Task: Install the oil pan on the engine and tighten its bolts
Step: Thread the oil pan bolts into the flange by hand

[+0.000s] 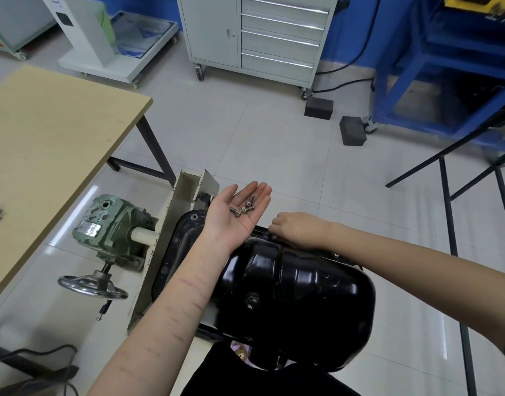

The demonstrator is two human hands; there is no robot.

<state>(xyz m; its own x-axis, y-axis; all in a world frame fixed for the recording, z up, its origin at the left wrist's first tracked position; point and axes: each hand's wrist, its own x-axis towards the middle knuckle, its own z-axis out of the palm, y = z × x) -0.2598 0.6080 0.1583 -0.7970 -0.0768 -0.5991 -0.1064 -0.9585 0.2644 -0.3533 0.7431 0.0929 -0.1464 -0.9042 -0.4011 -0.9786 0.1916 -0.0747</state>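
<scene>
The glossy black oil pan (297, 292) lies dome-up on the engine, which is mounted on a stand. My left hand (239, 207) is held palm up above the pan's far left corner, fingers straight, with several silver bolts (244, 208) lying loose in the palm. My right hand (294, 228) reaches across to the pan's far flange, fingers curled down over a bolt (274, 237) in the flange; its fingertips are hidden. Further bolts (335, 255) sit in the flange to the right. Empty bolt holes show along the left flange (175, 240).
A green gearbox (111, 224) with a steel handwheel (92, 286) drives the cream stand bracket (185, 195) at left. A wooden table (45, 155) stands at left, a black frame (451, 195) at right, a grey drawer cabinet (262, 35) and two dark blocks (318, 107) beyond.
</scene>
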